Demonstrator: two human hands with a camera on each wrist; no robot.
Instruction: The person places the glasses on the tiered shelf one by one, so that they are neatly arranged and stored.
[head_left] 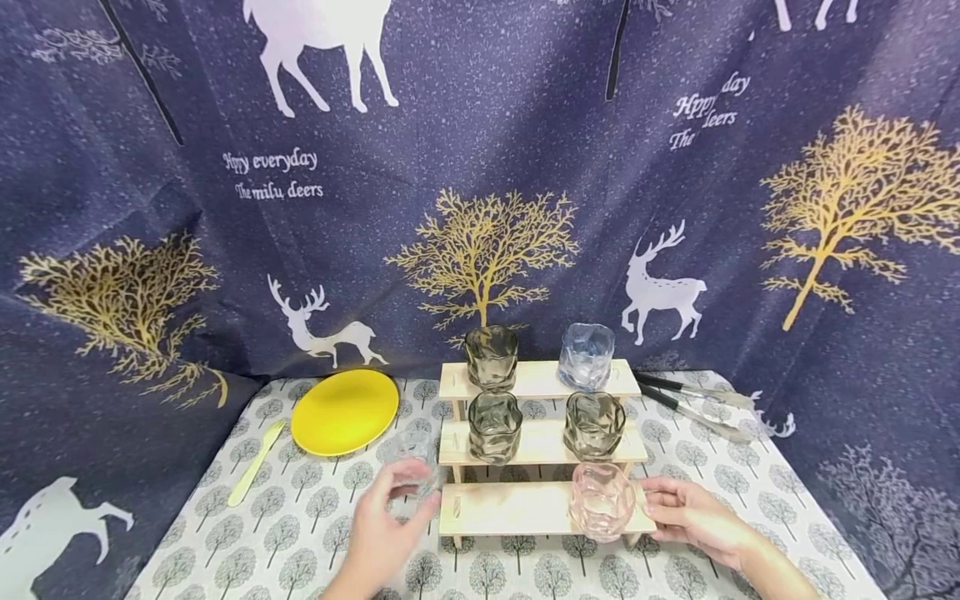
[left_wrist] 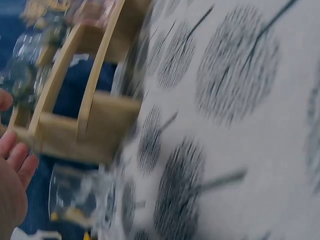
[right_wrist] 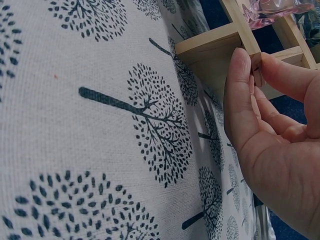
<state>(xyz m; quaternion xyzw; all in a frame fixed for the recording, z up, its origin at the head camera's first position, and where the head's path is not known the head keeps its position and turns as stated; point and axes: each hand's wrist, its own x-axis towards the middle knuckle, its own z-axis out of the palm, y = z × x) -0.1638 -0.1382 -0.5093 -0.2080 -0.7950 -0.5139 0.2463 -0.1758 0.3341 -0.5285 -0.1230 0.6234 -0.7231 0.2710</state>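
A three-tier wooden shelf (head_left: 510, 510) stands on the table, and my right hand (head_left: 693, 518) pinches the right end of its lowest board. The right wrist view shows thumb and fingers on that board's corner (right_wrist: 255, 62). A pink glass (head_left: 602, 502) sits at the right of the same board, beside the fingertips. Left of the shelf, my left hand (head_left: 393, 512) is spread with its fingers and thumb apart, near a clear glass (head_left: 411, 447). In the left wrist view the clear glass (left_wrist: 75, 195) stands on the cloth, apart from the fingers.
Two dark glasses (head_left: 495, 427) (head_left: 594, 425) occupy the middle tier. Up top are another dark glass (head_left: 491, 357) and a bluish glass (head_left: 587, 357). A yellow plate (head_left: 345, 412) and a pale yellow knife (head_left: 255, 467) lie left; black-handled tongs (head_left: 697, 404) lie right. A patterned curtain (head_left: 480, 167) hangs behind.
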